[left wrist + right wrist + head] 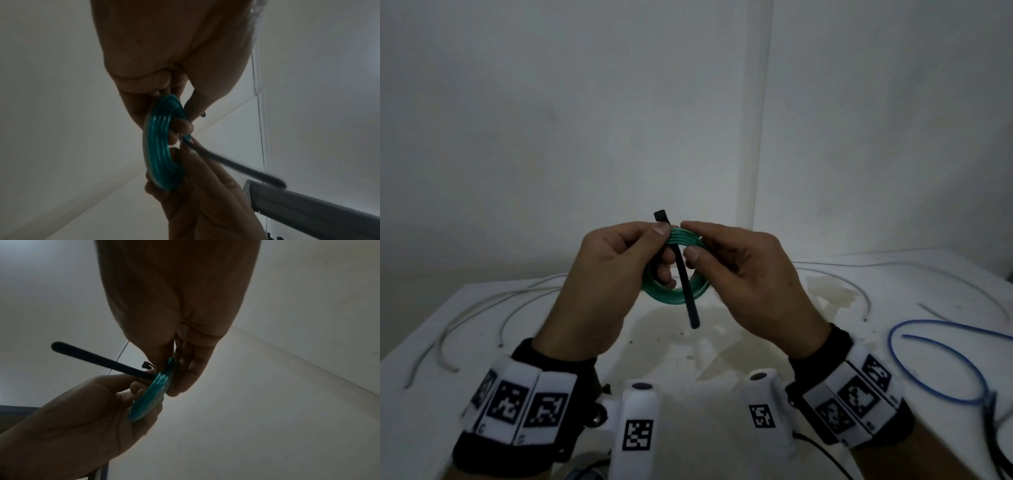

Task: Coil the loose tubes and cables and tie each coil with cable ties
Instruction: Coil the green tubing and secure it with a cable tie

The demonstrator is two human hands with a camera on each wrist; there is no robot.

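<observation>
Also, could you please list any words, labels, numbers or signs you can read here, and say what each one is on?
No readable words, brands or numbers.
Wrist bands: black-and-white square code markers, patterns only; the tiny marks beneath are too small to read.
Green coil, black tie, blue tube: no print.

Dim, soft light — wrist views murky, backlit.

Both hands (164, 73) pinch a teal coil (162, 146) and black tie (236, 167).

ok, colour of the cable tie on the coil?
Black. The cable tie lies across the green tube coil, clearest in the head view.
</observation>
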